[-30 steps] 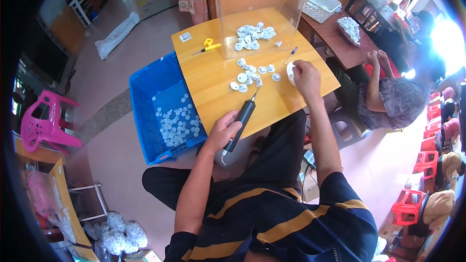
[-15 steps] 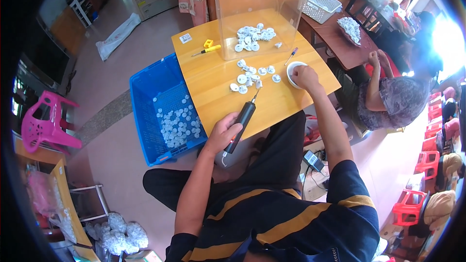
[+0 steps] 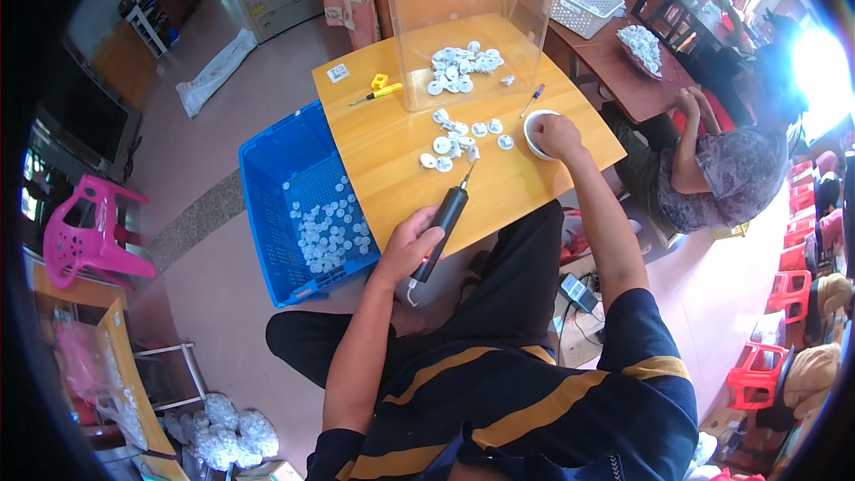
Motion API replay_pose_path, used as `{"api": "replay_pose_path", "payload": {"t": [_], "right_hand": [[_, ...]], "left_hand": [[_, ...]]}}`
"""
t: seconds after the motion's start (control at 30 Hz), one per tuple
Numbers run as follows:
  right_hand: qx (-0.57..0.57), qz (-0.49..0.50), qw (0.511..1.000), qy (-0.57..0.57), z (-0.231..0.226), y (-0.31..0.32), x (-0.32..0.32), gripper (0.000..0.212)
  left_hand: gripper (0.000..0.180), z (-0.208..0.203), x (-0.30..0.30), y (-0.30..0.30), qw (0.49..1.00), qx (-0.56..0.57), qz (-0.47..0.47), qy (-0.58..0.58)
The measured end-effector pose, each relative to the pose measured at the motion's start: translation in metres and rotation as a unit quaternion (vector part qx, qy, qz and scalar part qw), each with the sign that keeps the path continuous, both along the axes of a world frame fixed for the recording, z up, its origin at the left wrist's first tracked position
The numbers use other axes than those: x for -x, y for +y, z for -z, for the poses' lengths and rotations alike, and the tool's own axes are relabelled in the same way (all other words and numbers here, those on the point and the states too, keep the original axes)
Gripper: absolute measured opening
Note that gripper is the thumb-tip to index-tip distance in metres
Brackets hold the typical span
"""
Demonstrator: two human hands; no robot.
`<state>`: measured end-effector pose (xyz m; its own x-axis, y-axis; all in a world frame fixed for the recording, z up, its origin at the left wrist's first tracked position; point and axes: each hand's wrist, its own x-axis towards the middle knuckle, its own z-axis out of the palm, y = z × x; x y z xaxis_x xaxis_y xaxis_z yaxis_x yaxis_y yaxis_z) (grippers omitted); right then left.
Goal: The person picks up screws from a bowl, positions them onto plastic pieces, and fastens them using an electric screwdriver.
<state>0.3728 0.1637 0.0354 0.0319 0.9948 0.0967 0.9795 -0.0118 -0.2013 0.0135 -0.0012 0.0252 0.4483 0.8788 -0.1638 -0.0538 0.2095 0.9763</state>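
My left hand (image 3: 413, 245) is wrapped round a black electric screwdriver (image 3: 442, 230), whose thin bit points up and away over the table's near side. At the right, my right hand (image 3: 557, 136) reaches into a small white bowl (image 3: 533, 144); its fingertips and the bowl's contents are hidden. Ahead of the bit lies a loose cluster of small white round plastic parts (image 3: 443, 144). A few more single parts (image 3: 505, 142) lie between that cluster and the bowl. Behind them, a clear plastic box (image 3: 472, 0) stands on the wooden table (image 3: 374, 147) with a heap of white parts (image 3: 465, 66).
Left of the table, a blue crate (image 3: 254, 174) holds many white parts. A yellow screwdriver (image 3: 378, 94) and another small screwdriver (image 3: 533, 100) lie on the tabletop. On the right sits another person (image 3: 721, 165) at a brown table (image 3: 614, 80) with a white basket (image 3: 583, 7).
The view has shifted slightly. My right hand stays in the bowl and my left hand keeps the electric screwdriver in nearly the same place. The other person's hands have moved a little.
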Motion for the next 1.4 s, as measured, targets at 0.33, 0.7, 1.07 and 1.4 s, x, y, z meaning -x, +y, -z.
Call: {"api": "replay_pose_path", "payload": {"t": [0.33, 0.7, 1.07, 1.4], "right_hand": [[0.009, -0.002, 0.998, -0.057, 0.010, 0.005, -0.002, 0.033], [-0.071, -0.038, 0.994, 0.076, 0.005, -0.007, -0.011, 0.013], [-0.104, -0.002, 0.963, 0.248, -0.030, -0.027, 0.008, 0.012], [0.058, -0.001, 0.647, 0.761, 0.003, -0.085, 0.100, 0.008]], "left_hand": [[0.046, 0.002, 0.000, -0.001, 1.000, 0.014, -0.008, -0.018], [0.045, 0.004, 0.000, 0.001, 1.000, 0.010, 0.003, -0.011], [0.045, 0.002, 0.000, 0.000, 1.000, 0.009, 0.002, -0.011], [0.045, 0.004, 0.001, -0.001, 0.999, 0.006, 0.005, -0.034]]}}
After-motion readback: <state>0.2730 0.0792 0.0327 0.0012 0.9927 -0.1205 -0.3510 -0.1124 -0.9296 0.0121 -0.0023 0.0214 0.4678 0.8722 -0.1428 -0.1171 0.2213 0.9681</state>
